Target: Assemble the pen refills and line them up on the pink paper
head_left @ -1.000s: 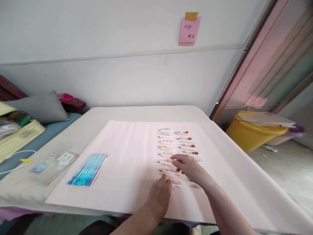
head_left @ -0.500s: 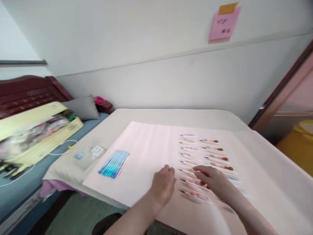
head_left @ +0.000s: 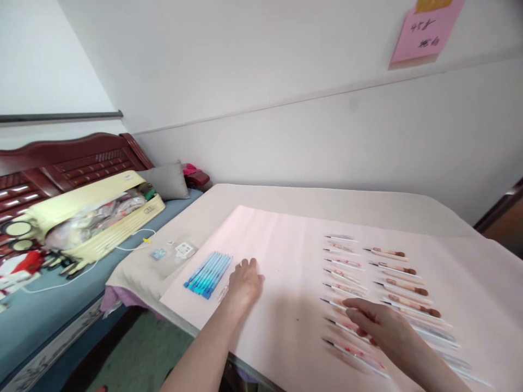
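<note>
My left hand (head_left: 244, 281) lies on the pale pink sheet (head_left: 286, 256), fingers stretched forward, just right of a flat bundle of blue pens (head_left: 208, 274); a thin pen-like piece shows under its left edge, and whether the hand holds it I cannot tell. My right hand (head_left: 382, 326) rests palm down with its fingers loosely curled over the near end of two rows of white and pink pens (head_left: 347, 277) and their brown-tipped caps (head_left: 402, 280).
The sheet covers a cream table (head_left: 310, 197) against a white wall with a pink note (head_left: 425, 30). Small clear packets (head_left: 174, 252) lie at the table's left edge. Left of the table a bed holds a yellow case (head_left: 93, 220) and grey pillow (head_left: 165, 179).
My view has swung left. My left hand has moved left across the sheet, from the pen rows to beside the blue pens. My right hand stays over the rows.
</note>
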Action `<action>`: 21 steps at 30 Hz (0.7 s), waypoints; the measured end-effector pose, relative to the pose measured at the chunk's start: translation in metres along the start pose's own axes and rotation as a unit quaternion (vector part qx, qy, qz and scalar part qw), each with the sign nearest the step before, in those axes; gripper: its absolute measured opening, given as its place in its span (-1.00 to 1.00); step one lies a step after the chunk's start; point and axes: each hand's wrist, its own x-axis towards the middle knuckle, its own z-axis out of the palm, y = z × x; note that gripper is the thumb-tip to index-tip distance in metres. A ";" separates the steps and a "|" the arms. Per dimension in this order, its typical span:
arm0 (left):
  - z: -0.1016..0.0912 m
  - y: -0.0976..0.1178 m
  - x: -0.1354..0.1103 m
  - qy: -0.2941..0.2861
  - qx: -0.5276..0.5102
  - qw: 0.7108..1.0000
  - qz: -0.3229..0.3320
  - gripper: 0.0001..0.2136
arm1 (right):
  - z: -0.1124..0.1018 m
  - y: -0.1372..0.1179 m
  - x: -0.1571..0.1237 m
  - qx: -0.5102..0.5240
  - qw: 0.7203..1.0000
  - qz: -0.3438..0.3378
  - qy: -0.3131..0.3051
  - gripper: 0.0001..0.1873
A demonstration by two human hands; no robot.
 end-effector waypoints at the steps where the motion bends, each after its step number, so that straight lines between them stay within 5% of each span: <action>1: 0.000 -0.001 0.001 0.014 -0.007 1.000 -0.003 -0.69 | -0.001 0.000 -0.001 0.000 1.000 -0.001 -0.001 -0.62; 7: 0.007 -0.008 0.003 0.020 -0.053 0.998 -0.015 -0.71 | -0.002 -0.009 -0.007 0.015 1.000 -0.003 -0.002 -0.65; 12: 0.005 0.015 0.004 0.000 -0.247 0.969 0.012 -0.57 | 0.012 -0.028 -0.012 0.056 0.998 -0.012 -0.017 -0.70; 14: 0.002 0.030 0.000 -0.063 -0.401 0.913 0.046 -0.49 | 0.022 -0.038 -0.014 0.090 0.996 -0.007 -0.025 -0.71; 18: -0.001 0.054 -0.016 -0.173 -0.711 0.677 0.074 -0.46 | 0.044 -0.059 -0.019 0.255 0.966 0.017 -0.042 -0.71; 21: 0.002 0.065 -0.028 -0.191 -0.760 0.618 0.062 -0.58 | 0.056 -0.067 -0.020 0.421 0.902 0.024 -0.089 -0.68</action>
